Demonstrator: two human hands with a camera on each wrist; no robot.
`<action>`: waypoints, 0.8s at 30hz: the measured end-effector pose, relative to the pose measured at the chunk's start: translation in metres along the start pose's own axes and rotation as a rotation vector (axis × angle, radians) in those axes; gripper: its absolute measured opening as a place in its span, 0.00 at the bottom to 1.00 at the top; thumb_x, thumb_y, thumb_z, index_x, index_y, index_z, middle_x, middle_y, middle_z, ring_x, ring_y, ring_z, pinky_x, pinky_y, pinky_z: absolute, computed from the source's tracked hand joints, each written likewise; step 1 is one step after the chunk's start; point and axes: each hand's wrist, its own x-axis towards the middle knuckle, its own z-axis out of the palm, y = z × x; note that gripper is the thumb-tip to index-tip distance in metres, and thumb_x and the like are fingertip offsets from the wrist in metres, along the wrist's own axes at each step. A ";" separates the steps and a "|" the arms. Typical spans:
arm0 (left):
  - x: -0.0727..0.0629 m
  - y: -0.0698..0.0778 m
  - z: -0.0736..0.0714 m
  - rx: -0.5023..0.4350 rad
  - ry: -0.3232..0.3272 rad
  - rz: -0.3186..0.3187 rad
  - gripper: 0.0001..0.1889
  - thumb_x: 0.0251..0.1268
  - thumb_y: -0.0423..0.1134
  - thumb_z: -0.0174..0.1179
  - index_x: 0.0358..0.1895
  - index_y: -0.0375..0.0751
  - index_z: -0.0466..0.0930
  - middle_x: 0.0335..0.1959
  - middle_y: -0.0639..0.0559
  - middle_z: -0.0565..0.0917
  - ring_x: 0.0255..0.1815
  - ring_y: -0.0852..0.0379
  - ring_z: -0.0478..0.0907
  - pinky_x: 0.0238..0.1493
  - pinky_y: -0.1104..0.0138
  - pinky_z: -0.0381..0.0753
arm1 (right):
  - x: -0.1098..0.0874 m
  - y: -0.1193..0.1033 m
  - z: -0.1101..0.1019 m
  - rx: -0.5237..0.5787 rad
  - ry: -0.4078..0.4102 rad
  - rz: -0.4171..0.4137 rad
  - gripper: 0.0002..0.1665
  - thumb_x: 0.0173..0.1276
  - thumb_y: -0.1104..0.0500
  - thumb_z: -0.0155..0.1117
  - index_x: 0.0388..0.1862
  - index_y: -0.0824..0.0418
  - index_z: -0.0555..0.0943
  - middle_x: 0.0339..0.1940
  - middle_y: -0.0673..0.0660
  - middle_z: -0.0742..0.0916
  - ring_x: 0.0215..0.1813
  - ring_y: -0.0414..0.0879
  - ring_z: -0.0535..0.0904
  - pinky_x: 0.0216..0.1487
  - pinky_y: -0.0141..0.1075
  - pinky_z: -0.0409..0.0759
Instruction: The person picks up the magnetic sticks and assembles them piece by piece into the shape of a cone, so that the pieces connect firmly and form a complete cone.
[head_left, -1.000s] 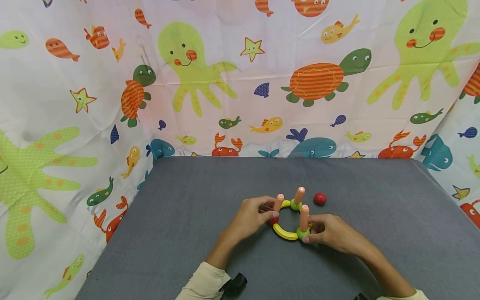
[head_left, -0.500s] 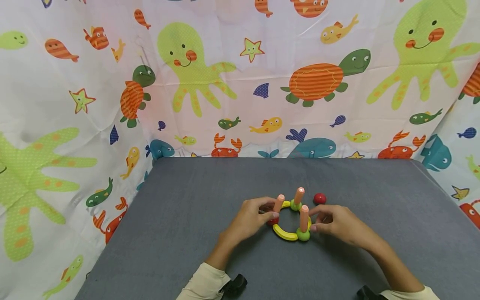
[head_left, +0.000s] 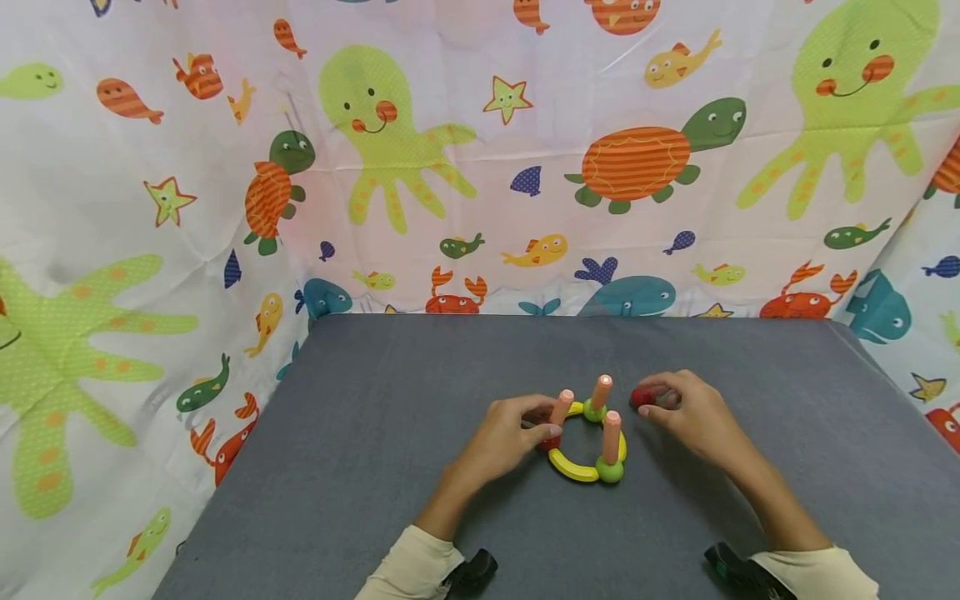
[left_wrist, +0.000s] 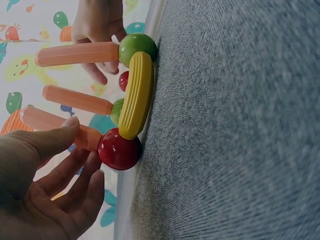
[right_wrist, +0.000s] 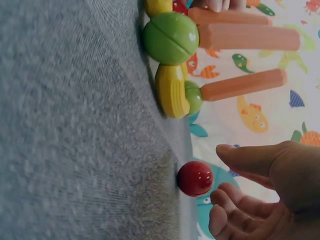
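A small ring of yellow curved bars (head_left: 573, 467), green balls (head_left: 611, 472) and a red ball (left_wrist: 120, 149) lies on the grey tabletop, with pale orange ribbed sticks (head_left: 611, 437) standing up from the balls. My left hand (head_left: 498, 439) pinches the left orange stick (left_wrist: 90, 137) between thumb and fingers, just above that red ball. Right of the ring, my right hand (head_left: 693, 417) reaches around a loose red ball (right_wrist: 195, 178). In the right wrist view its thumb and fingers are spread, with the ball just beyond the fingertips.
The grey cloth-covered table (head_left: 375, 400) ends at a curtain (head_left: 480, 183) printed with sea animals at the back and sides. Dark wrist-camera mounts (head_left: 472, 571) sit at both cream sleeves (head_left: 416, 562).
My right hand has left the front green ball and moved back and right to the loose red ball. My left hand stays on its stick, and the ring has not visibly moved.
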 end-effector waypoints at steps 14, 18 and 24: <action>0.001 0.000 0.001 0.011 0.000 0.011 0.16 0.73 0.40 0.69 0.60 0.47 0.87 0.52 0.55 0.89 0.51 0.63 0.85 0.54 0.69 0.84 | 0.009 0.014 0.011 -0.029 -0.040 0.019 0.23 0.68 0.60 0.77 0.61 0.64 0.85 0.53 0.68 0.85 0.46 0.56 0.80 0.42 0.45 0.77; 0.001 -0.001 0.002 0.024 -0.001 0.016 0.16 0.73 0.41 0.69 0.60 0.47 0.87 0.51 0.55 0.89 0.50 0.64 0.85 0.54 0.69 0.84 | 0.009 0.014 0.012 -0.025 -0.044 0.024 0.23 0.69 0.61 0.76 0.61 0.64 0.84 0.51 0.67 0.87 0.45 0.55 0.80 0.41 0.44 0.77; 0.000 -0.002 0.001 0.018 0.000 0.015 0.15 0.73 0.41 0.69 0.60 0.47 0.87 0.51 0.55 0.90 0.50 0.64 0.85 0.54 0.69 0.84 | 0.008 0.008 0.008 0.005 -0.032 0.036 0.25 0.70 0.60 0.76 0.62 0.69 0.83 0.52 0.68 0.88 0.49 0.59 0.84 0.42 0.45 0.82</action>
